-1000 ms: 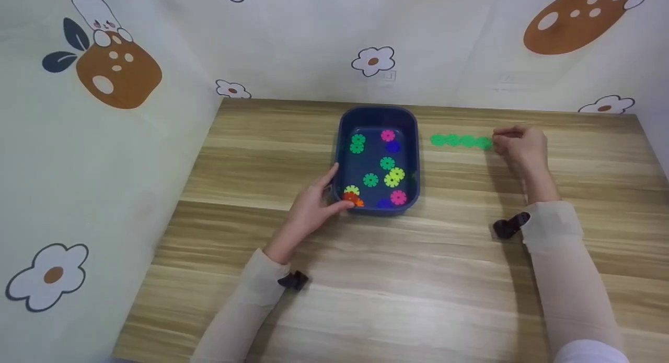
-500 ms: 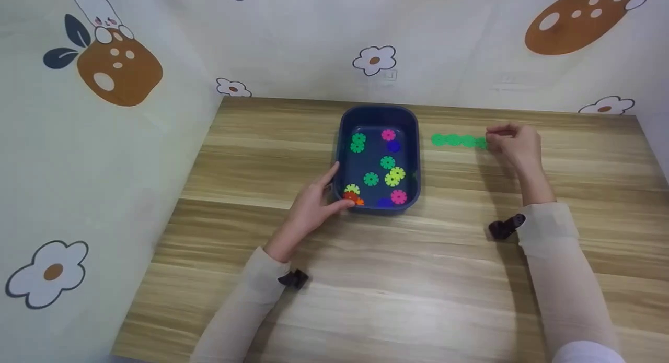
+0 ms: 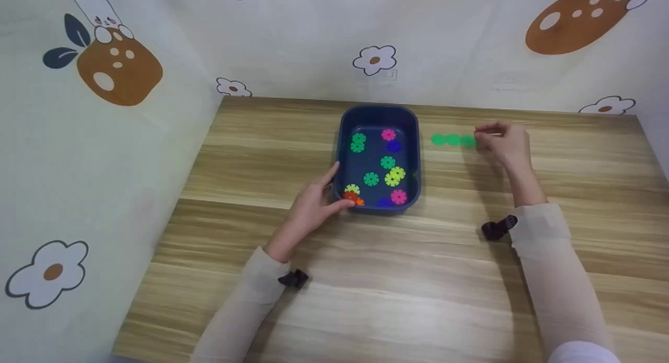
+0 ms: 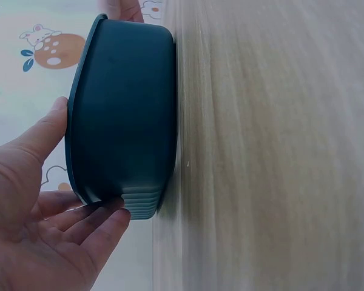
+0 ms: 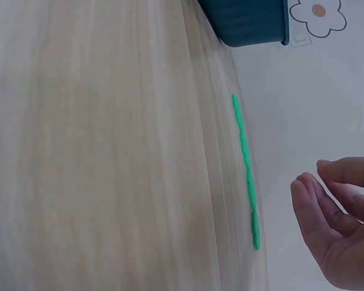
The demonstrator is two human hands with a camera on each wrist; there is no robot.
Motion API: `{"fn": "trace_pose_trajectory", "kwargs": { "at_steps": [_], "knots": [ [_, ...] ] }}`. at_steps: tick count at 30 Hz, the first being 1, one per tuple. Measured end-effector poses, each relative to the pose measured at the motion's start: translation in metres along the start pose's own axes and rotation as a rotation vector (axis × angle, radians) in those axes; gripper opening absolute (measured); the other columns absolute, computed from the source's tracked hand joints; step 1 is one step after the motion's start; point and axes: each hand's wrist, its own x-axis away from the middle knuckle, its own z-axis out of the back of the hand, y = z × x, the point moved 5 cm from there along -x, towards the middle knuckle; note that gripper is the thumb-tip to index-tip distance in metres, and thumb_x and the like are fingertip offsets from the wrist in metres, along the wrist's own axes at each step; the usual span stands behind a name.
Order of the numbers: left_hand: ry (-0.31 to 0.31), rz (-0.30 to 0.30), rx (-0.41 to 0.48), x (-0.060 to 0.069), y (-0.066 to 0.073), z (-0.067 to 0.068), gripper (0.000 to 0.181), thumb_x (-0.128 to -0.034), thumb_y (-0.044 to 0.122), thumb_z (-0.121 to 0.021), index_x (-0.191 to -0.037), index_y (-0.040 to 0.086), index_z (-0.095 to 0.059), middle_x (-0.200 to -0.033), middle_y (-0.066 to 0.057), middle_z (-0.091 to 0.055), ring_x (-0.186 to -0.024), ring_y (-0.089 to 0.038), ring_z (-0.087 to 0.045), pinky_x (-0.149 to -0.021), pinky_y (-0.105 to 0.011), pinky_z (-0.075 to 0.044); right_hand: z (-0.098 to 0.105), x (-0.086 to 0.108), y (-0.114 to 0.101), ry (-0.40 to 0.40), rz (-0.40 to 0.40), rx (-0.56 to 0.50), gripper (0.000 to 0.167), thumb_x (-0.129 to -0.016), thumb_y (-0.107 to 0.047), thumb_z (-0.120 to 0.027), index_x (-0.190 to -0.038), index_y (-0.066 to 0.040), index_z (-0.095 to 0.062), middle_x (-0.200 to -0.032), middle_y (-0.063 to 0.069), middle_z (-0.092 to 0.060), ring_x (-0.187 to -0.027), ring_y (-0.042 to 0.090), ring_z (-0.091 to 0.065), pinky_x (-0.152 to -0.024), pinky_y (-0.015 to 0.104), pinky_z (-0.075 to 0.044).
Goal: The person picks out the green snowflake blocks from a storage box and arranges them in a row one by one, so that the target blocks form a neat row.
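Note:
A dark blue plastic tub (image 3: 377,209) stands on the wooden table with notched plastic snowflake discs (image 3: 370,179) inside, coloured green, yellow, pink, blue and orange. My left hand (image 3: 311,203) grips the tub's near left corner; its thumb and fingers (image 4: 100,227) press the rim and outer wall. To the tub's right lies a row of joined green snowflake discs (image 3: 452,140), flat on the table. Above the row's right end hovers my right hand (image 3: 507,143), hiding that end in the head view. In the right wrist view, the right hand's loosely bent fingers (image 5: 309,206) hold nothing, apart from the row.
A patterned wall (image 3: 449,65) rises right behind the table's back edge, and another wall (image 3: 172,143) runs along the left. The wooden tabletop (image 3: 387,279) stretches toward the front. A small black camera (image 3: 499,228) sits at the right cuff.
My right hand has moved left over the row of green discs, covering more of its right end. The left hand and the tub have stayed in place.

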Motion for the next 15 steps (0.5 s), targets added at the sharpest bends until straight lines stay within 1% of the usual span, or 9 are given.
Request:
{"fn": "trace_pose_trajectory", "kwargs": {
  "at_steps": [4,7,11,15],
  "knots": [
    [-0.004,0.008,0.012,0.0,0.0,0.0,0.089,-0.0828,0.035,-0.08,-0.156,0.012,-0.033,-0.157,-0.018,-0.039,-0.145,-0.032,-0.04,-0.12,-0.044,-0.035,-0.005,0.001,-0.005,0.0,0.025,-0.014,0.03,-0.094,-0.018,-0.069,-0.115,0.004,-0.068,-0.081,-0.025,-0.062,-0.074,-0.012,-0.061,-0.066,0.009,-0.053],
    [-0.009,0.017,0.023,0.0,0.0,0.0,0.09,-0.0828,0.035,-0.08,-0.156,0.013,-0.033,-0.157,-0.017,-0.039,-0.146,-0.031,-0.04,-0.12,-0.043,-0.035,-0.009,0.002,-0.008,-0.002,0.041,-0.019,0.03,-0.094,-0.017,-0.069,-0.116,0.004,-0.068,-0.081,-0.025,-0.062,-0.074,-0.012,-0.06,-0.066,0.008,-0.052],
    [-0.011,0.012,0.024,0.0,0.001,0.0,0.09,-0.083,0.035,-0.079,-0.156,0.013,-0.033,-0.157,-0.018,-0.039,-0.145,-0.032,-0.04,-0.12,-0.044,-0.035,-0.013,0.002,-0.014,-0.014,0.058,-0.033,0.032,-0.093,-0.015,-0.07,-0.117,0.005,-0.067,-0.08,-0.026,-0.062,-0.074,-0.013,-0.06,-0.067,0.006,-0.049],
    [-0.01,0.008,0.039,0.001,0.001,0.0,0.09,-0.0828,0.035,-0.08,-0.156,0.012,-0.033,-0.157,-0.018,-0.04,-0.144,-0.032,-0.042,-0.119,-0.043,-0.037,-0.019,0.004,-0.02,-0.025,0.072,-0.08,0.03,-0.093,-0.012,-0.07,-0.116,0.007,-0.067,-0.079,-0.024,-0.064,-0.073,-0.01,-0.062,-0.067,0.007,-0.051]
  ]
}}
